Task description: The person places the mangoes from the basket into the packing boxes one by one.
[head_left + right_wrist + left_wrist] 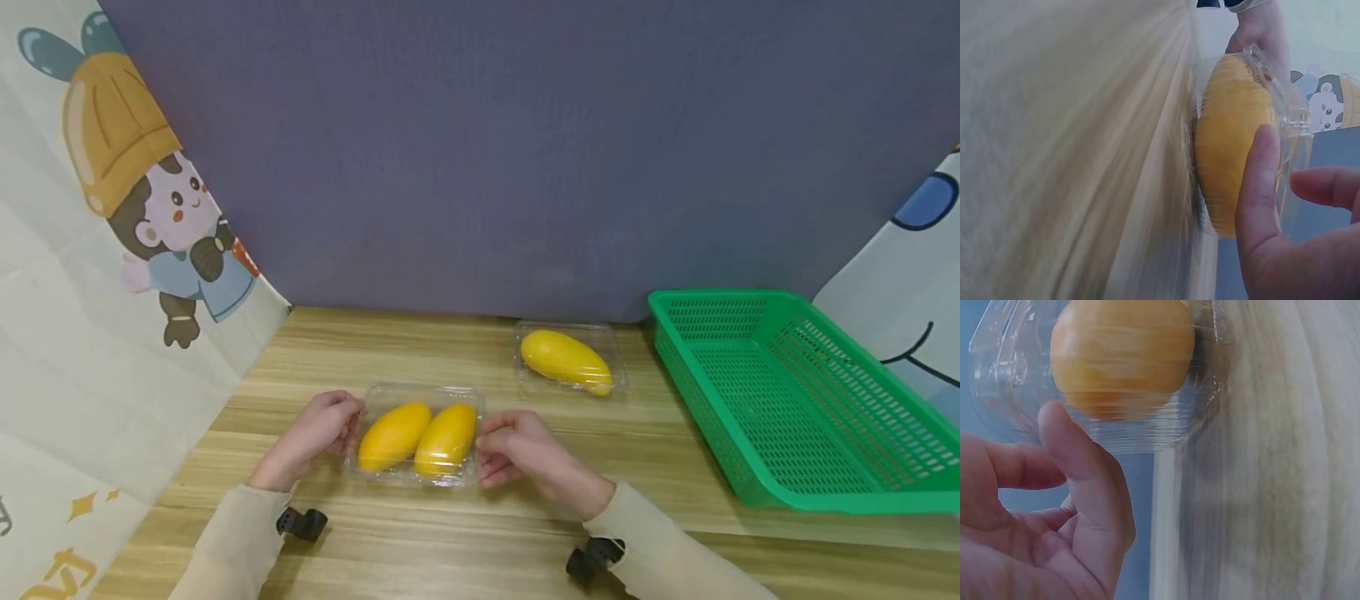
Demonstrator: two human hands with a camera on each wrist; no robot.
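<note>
Two yellow mangoes [394, 437] lie side by side in a clear plastic clamshell box [420, 388] on the wooden table. At the box's left end is my left hand [322, 429]; in the left wrist view one fingertip [1054, 419] is right at the clear wall, the other fingers loosely bent. My right hand [525, 454] is at the opposite end. The right wrist view shows a straight finger [1263, 162] along the end wall beside a mango [1229, 150], with another finger near the rim. Neither hand closes around the box.
Another clear box [618, 354] with one yellow mango [566, 358] stands farther back, right of centre. A green perforated plastic basket [750, 479] sits on the right side of the table. A dark panel [480, 167] rises behind, and a printed cloth [75, 333] hangs at left.
</note>
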